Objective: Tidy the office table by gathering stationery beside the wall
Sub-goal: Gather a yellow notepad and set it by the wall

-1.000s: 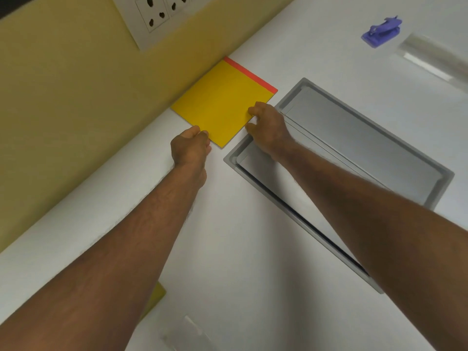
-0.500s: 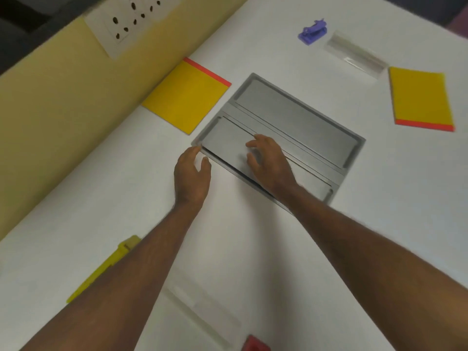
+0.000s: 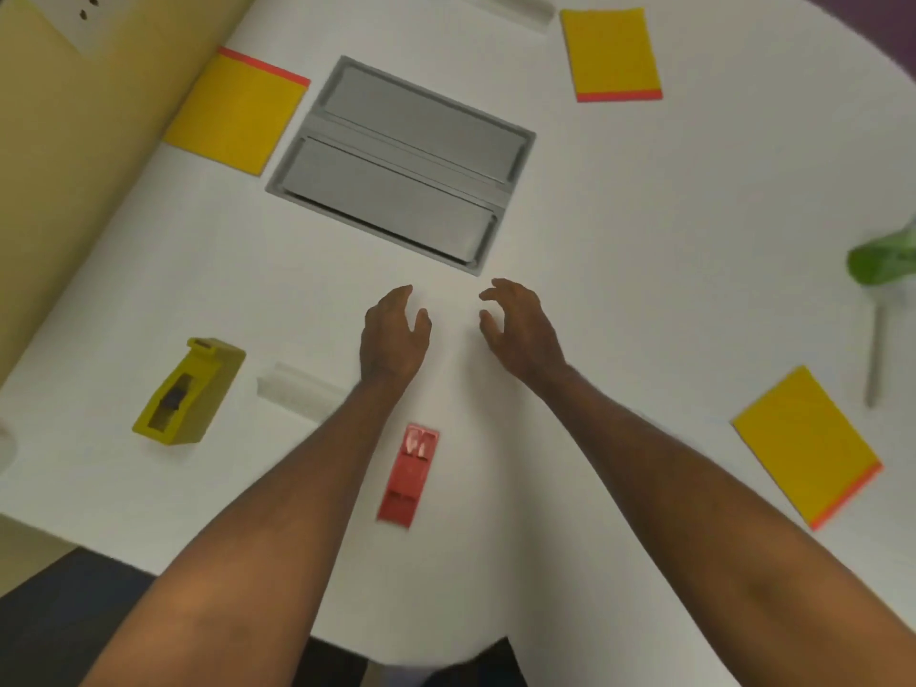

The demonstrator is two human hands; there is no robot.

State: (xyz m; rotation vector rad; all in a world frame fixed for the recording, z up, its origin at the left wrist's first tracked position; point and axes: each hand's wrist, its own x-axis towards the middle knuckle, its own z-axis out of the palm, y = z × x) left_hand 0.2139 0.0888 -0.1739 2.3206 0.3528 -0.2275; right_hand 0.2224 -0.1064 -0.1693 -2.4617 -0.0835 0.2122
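Just above the white table point(image 3: 644, 290), both hands hang side by side with a gap between them, holding nothing. The left hand point(image 3: 394, 339) has its fingers loosely curled, thumb out to its inner side; the right hand point(image 3: 520, 329) shows the same relaxed curl, fingertips pointing forward and inward. Whether either touches the tabletop cannot be told.

Straight ahead of the hands lies a grey hatch panel point(image 3: 404, 161) set into the table. Beyond it to the left, a yellow notepad point(image 3: 235, 114) with a red-orange strip lies against the yellow wall point(image 3: 74, 141), just beside the panel's left edge. A second yellow pad point(image 3: 612, 52) lies far ahead and to the right of the right hand, well apart from the wall. A third yellow pad point(image 3: 805, 443) lies to the right of the right forearm.

Between the forearms, nearer the left one, is a red stapler point(image 3: 409, 476). Left of the left wrist lies a clear, blurred, box-like item point(image 3: 297, 389), partly hidden by the forearm, and further left a yellow tape dispenser point(image 3: 191, 391). Another clear item point(image 3: 505, 5) sits at the far edge, ahead of the hands. At the right edge a green object point(image 3: 882, 260) shows, too blurred to name, with a thin grey stick point(image 3: 875, 359) below it.
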